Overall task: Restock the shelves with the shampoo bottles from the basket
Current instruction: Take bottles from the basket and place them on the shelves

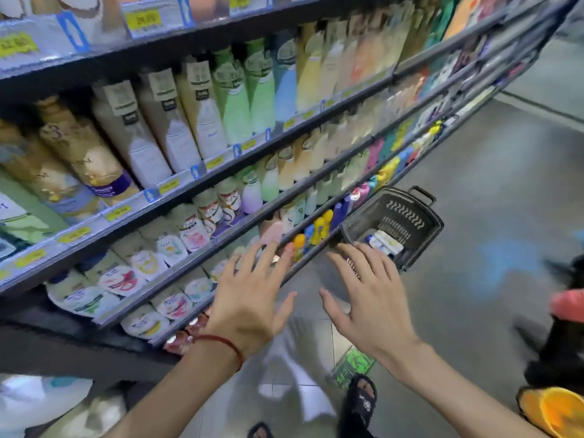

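While my left hand point(249, 298) & right hand point(369, 298) are spread wide, holding nothing, I reach to the basket point(420, 216); next I must grip a bottle point(384, 243) inside.

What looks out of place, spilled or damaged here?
Nothing stands out: shelved bottles stand in rows, the basket sits on the floor holding a few shampoo bottles, and the left hand and right hand are empty.

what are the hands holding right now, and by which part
Nothing. The left hand and right hand are both open with fingers spread, stretched toward the basket on the floor.
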The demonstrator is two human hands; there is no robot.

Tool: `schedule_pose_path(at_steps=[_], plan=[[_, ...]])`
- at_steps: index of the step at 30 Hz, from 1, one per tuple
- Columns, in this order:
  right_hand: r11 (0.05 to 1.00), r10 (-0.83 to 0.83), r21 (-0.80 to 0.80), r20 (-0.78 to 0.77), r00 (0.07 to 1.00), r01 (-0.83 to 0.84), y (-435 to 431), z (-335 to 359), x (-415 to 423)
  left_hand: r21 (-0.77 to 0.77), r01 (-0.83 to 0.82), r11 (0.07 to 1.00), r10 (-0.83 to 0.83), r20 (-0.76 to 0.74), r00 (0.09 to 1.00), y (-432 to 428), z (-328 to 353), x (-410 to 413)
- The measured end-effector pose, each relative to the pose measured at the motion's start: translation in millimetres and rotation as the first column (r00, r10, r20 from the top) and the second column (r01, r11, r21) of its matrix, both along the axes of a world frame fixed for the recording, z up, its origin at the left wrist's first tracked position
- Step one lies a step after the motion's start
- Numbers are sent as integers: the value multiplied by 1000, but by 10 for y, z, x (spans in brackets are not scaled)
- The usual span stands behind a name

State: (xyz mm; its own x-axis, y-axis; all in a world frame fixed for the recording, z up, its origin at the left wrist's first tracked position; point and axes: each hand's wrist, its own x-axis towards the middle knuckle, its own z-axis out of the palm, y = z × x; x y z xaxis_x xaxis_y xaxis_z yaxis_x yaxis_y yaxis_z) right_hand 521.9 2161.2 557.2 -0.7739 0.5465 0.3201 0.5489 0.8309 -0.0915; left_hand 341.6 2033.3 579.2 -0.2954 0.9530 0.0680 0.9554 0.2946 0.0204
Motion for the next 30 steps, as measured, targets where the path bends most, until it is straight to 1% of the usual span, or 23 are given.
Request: schedule_pose_path(at_steps=[3, 6, 11, 15, 17, 20, 25, 28, 30], plan=[[998, -60, -26, -4, 998, 60, 434, -104, 357, 2, 48, 999, -48, 8, 999, 516, -101, 323], [996, -80, -45, 16, 997, 81, 968, -213, 741, -25, 95, 995, -95, 18, 995, 1087, -179, 677], [989, -139, -44, 66, 988, 142, 1873, -339, 1353, -87, 108, 990, -106, 35, 994, 2023, -260, 1257], [985, -162, -54, 40, 986, 164, 2532, -428, 1714, -108, 109, 988, -104, 55, 993, 2696, -305, 1556], [980, -185, -67, 50, 981, 189, 2843, -461, 1818, -106, 101, 989, -92, 82, 992, 3013, -328, 1624], [975, -200, -86, 81, 976, 207, 3332, -501, 1864, -143, 92, 985, -77, 107, 991, 3495, -436, 1616], [975, -208, -55, 93, 974, 214, 4228, -623, 1785, -110, 126, 986, -114, 108, 988, 4355, -695, 1491], [974, -215, -51, 103, 971, 221, 4793, -663, 1674, -187, 121, 975, -107, 86, 991, 4986, -843, 1372], [975, -204, -60, 136, 970, 213, 5133, -686, 1600, -198, 105, 975, -87, 97, 991, 5376, -895, 1275]])
